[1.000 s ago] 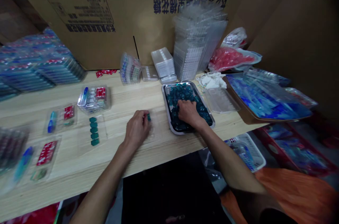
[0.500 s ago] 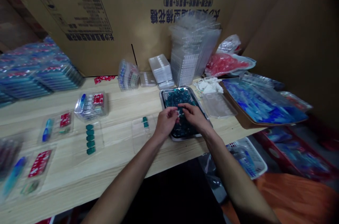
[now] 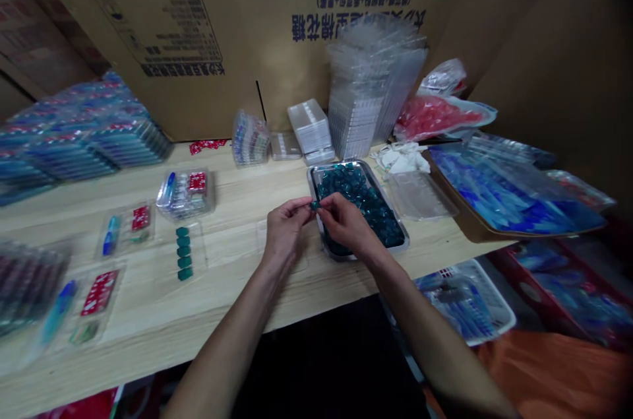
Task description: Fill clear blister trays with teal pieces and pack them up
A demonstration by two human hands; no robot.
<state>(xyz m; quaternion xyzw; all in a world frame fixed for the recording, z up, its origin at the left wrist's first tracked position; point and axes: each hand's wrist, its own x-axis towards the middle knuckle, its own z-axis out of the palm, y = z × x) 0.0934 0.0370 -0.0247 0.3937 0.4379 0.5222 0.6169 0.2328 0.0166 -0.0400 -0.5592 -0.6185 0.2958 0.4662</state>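
My left hand [image 3: 285, 229] and my right hand [image 3: 347, 224] meet at the near left edge of a metal tray [image 3: 406, 242]. Between their fingertips they pinch a small dark green piece [image 3: 315, 206], shiny and gem-like. Many similar green pieces [image 3: 380, 214] fill the tray. Partly hidden behind my left hand and forearm, a clear plastic blister shell [image 3: 260, 237] lies on the table. Farther left, another clear shell [image 3: 199, 254] holds a column of several green pieces [image 3: 184, 252].
Left on the wooden table [image 3: 232, 198] lie shells with a blue pen-like item [image 3: 111, 235] and red card [image 3: 99, 292]. Stacked clear shells [image 3: 356, 96] stand behind the tray. To the right, a cardboard box [image 3: 465, 218] holds blue items; a white basket [image 3: 499, 303] sits lower.
Both hands have come up and left from over the tray's heap to its left edge, and a green piece now shows between the fingertips. The view has shifted slightly left.
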